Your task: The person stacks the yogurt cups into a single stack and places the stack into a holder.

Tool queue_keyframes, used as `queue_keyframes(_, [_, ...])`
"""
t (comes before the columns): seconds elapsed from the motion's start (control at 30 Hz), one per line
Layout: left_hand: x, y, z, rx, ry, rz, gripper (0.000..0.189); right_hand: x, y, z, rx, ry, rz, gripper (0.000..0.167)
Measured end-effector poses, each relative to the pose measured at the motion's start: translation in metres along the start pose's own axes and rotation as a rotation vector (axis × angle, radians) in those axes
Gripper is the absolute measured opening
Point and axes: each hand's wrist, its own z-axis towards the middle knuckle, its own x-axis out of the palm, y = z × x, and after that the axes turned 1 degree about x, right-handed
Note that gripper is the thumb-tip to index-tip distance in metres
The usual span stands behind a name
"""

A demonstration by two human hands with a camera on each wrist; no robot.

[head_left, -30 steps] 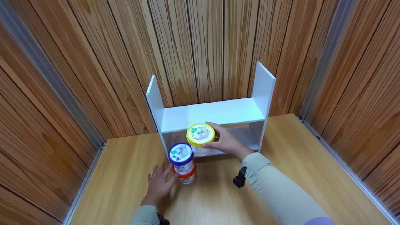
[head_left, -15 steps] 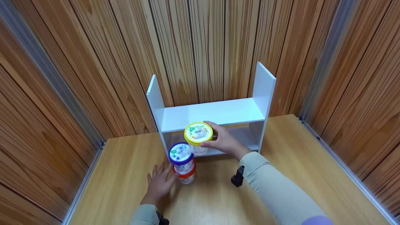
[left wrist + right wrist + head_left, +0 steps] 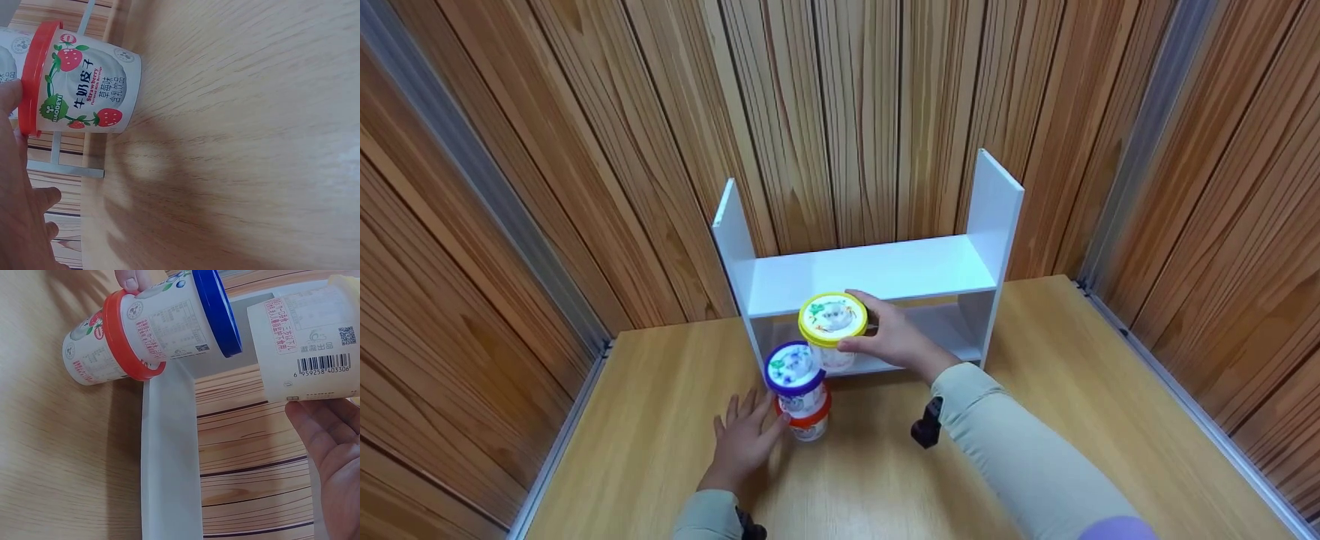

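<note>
A milk drink cup with a yellow lid (image 3: 832,318) is gripped between the thumb and fingers of my right hand (image 3: 894,339). It is held up, apart from the stack, as the right wrist view shows. To its front left, a blue-lidded cup (image 3: 793,367) stands on top of a red-lidded strawberry cup (image 3: 84,84), which rests on the table. My left hand (image 3: 744,441) is beside this stack, fingers spread. Its thumb touches the stack near the red lid (image 3: 37,79). The lower part of the yellow-lidded cup is partly hidden by the blue lid in the head view.
A white two-level shelf (image 3: 870,274) stands just behind the cups, its side panels (image 3: 994,210) rising above the upper board. The wooden table (image 3: 660,390) spreads around it. Wood-panelled walls (image 3: 847,112) enclose the back and sides.
My right hand has carried the yellow-lidded cup slightly left, toward the blue-lidded one. The left hand and the stack have stayed in place.
</note>
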Motion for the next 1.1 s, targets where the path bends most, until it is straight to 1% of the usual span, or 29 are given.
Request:
queue_keyframes(0.2, [0.001,-0.001,0.0,0.006,-0.008,-0.008,0.085,0.002,0.002,0.003,-0.024,0.008,-0.007,0.103])
queue_keyframes(0.37, [0.002,-0.002,0.003,-0.015,0.003,-0.015,0.085,0.004,0.003,0.004,-0.053,0.026,-0.004,0.102])
queue_keyframes(0.5, [0.001,-0.002,0.003,-0.027,0.014,-0.018,0.086,0.006,0.004,0.005,-0.052,0.036,0.0,0.104])
queue_keyframes(0.77, [0.001,0.0,0.005,-0.022,0.019,-0.006,0.087,0.008,0.009,0.006,-0.035,0.043,-0.003,0.104])
queue_keyframes(1.1, [0.001,0.001,0.005,-0.021,0.024,-0.014,0.088,0.012,0.012,0.008,-0.044,0.057,0.006,0.104])
